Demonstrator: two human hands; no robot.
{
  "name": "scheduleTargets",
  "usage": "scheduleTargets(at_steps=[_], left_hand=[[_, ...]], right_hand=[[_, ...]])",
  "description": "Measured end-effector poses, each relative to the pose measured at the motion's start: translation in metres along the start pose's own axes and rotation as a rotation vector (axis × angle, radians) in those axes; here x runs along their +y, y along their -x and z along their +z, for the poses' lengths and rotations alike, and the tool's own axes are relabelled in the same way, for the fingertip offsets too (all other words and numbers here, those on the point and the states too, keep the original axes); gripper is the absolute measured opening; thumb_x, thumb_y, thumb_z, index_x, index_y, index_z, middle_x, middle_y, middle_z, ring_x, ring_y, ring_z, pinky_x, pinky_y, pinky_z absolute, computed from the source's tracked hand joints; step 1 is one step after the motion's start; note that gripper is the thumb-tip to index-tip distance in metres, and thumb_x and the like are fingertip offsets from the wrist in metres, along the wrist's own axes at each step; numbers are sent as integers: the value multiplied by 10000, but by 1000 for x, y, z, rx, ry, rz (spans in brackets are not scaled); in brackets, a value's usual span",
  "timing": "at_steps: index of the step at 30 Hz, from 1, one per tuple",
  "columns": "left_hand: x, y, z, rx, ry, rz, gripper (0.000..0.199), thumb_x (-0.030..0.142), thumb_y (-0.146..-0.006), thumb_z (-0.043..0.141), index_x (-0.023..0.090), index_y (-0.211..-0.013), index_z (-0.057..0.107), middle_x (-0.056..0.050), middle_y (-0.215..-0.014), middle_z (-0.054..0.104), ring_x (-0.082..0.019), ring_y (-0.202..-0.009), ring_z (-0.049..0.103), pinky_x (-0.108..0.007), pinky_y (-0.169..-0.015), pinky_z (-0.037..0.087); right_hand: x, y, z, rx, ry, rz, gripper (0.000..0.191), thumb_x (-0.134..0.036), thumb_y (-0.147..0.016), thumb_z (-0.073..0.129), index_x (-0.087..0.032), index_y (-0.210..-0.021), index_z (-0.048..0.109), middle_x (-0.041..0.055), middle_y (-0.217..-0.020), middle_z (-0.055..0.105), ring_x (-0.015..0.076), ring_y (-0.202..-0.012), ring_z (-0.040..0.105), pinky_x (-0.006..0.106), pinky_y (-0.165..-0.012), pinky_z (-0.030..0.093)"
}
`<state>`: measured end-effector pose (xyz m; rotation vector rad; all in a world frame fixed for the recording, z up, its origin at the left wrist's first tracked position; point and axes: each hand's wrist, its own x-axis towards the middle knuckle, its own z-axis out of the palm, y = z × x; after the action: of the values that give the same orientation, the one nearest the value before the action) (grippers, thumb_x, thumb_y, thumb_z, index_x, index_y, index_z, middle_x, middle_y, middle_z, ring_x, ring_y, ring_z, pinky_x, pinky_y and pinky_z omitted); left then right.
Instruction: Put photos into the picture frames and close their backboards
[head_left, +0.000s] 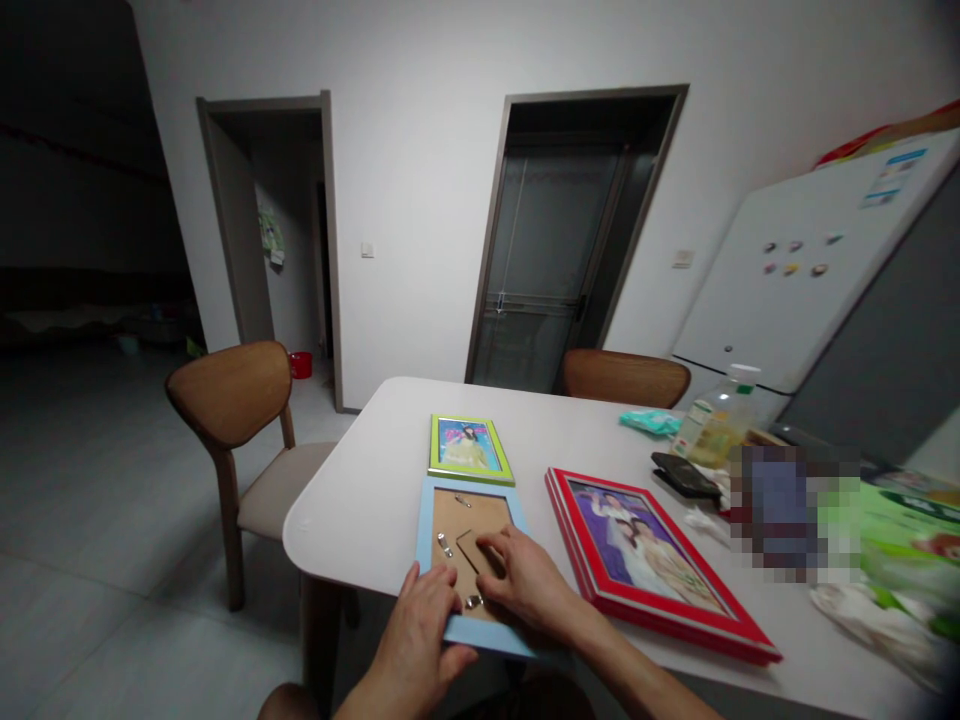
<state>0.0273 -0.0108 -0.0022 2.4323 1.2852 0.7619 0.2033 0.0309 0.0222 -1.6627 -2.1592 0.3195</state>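
Observation:
A light blue picture frame [426, 530] lies face down near the table's front edge, its brown backing board [487, 512] uppermost. Small metal clips [445, 545] sit on the board beside a thin dark L-shaped line; I cannot tell whether it is a cut or a separate piece. My left hand [420, 630] grips the frame's near left corner, fingers over the border and thumb at the near edge. My right hand [529, 580] rests over the board's right side, fingers bent, thumb and index tips apart. Touching the far end is a green picture frame [471, 476], photo up.
Red picture frames [600, 590] lie stacked to the right. Beyond them are a dark phone-like object [682, 475], a plastic bottle [712, 420], a teal wrapper [649, 422] and a green packet [885, 530]. Chairs [229, 395] stand left and behind the table [360, 500].

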Motion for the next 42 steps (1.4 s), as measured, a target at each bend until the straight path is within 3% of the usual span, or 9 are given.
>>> scheduleTargets(at_steps=[5,9,13,18,24,30,33,37,42], left_hand=[[-2,-2,0,60,-29,20,484,180,-600,648,121,-1043,462,-196,-1278,353,-270,-1191,301,-474,-942,315],[2,-16,-5,140,-216,94,565,130,-629,567,122,-1165,386,-168,-1310,311,-274,-1219,229,-515,-950,273],[-1,-28,-15,169,-406,117,528,59,-669,410,107,-1193,375,-135,-1260,400,-239,-1179,328,-476,-947,305],[-33,-15,-28,220,-507,123,494,18,-698,320,141,-1162,439,-90,-1194,489,-201,-1122,416,-380,-907,386],[-78,10,-45,160,-468,53,593,-23,-656,300,228,-1180,419,-36,-1209,478,-177,-1134,401,-423,-931,338],[-99,20,-62,30,-394,-160,614,-33,-598,319,187,-1156,445,-45,-1224,462,-167,-1144,388,-421,-947,313],[-93,19,-61,-8,-368,-184,643,-28,-530,359,133,-1145,458,-88,-1235,446,-197,-1155,371,-417,-961,300],[-57,11,-42,11,-300,-98,600,5,-584,364,110,-1171,425,-115,-1259,409,-203,-1174,341,-414,-970,295],[2,-1,-21,-122,-157,11,590,80,-614,423,129,-1201,392,-101,-1319,309,-217,-1218,249,-428,-996,234]], right_hand=[[-7,-10,-9,20,-95,43,291,-211,-589,525,-185,-863,620,55,-841,630,152,-718,548,208,-615,376],[-24,-17,-25,17,-121,0,218,-263,-628,513,-179,-784,640,59,-774,654,155,-687,558,213,-604,382],[-44,-25,-27,114,-109,-52,310,-316,-630,525,-146,-868,628,96,-864,631,187,-786,551,254,-678,400],[-51,-29,-14,96,-357,-146,337,-260,-689,471,-160,-996,568,64,-893,623,151,-776,556,264,-698,425],[-12,-24,-16,216,-234,-34,304,-250,-720,433,-155,-976,567,90,-982,582,182,-885,528,296,-768,408],[36,-10,-5,115,146,196,432,-262,-683,465,-100,-1082,500,145,-943,569,235,-899,522,317,-785,373],[39,-10,-1,90,165,230,439,-240,-695,433,-99,-1110,465,143,-917,572,228,-875,531,303,-754,374],[36,-13,-1,96,121,300,536,-302,-688,455,-111,-1185,398,139,-969,546,223,-899,525,290,-754,369],[37,-9,1,111,90,221,344,-360,-686,466,-194,-956,601,122,-1088,476,232,-1000,472,297,-830,327]])
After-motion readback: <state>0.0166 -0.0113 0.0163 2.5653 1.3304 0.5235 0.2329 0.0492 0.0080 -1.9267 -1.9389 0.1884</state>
